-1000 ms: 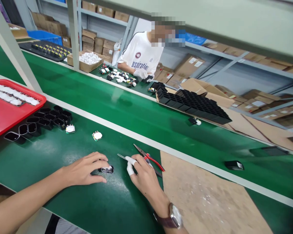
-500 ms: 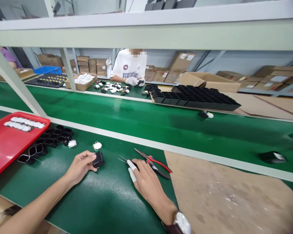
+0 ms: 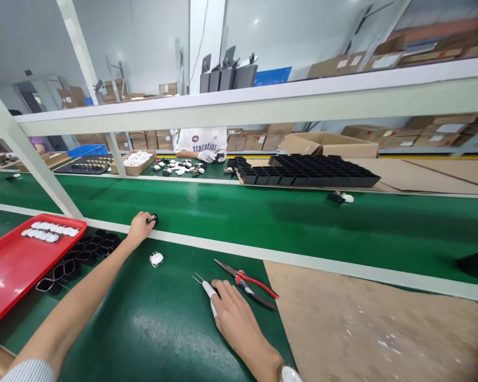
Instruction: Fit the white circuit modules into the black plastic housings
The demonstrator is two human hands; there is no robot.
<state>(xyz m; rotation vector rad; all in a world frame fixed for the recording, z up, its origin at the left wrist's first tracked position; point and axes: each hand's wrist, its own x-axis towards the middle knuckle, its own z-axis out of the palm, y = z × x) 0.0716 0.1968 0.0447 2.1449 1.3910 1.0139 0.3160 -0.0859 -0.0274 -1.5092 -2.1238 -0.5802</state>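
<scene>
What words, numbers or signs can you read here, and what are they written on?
"nspiration": on the co-worker's white shirt; the letters at its ends are unclear.
Too small to read: the round badge on that shirt.
Too blurred to read: the box labels at the back.
I can make out no numbers.

A small black case (image 3: pixel 154 219), partly covered by fingers, sits in the grip of a person's left hand (image 3: pixel 141 227), just past the pale strip (image 3: pixel 223 249) edging the green belt (image 3: pixel 223 212); whether it touches down is unclear. Slim tweezers (image 3: pixel 199 277), prongs slightly apart, point forward and leftward from the right hand (image 3: pixel 231 313) over the green surface (image 3: pixel 171 318), their rear hidden.
</scene>
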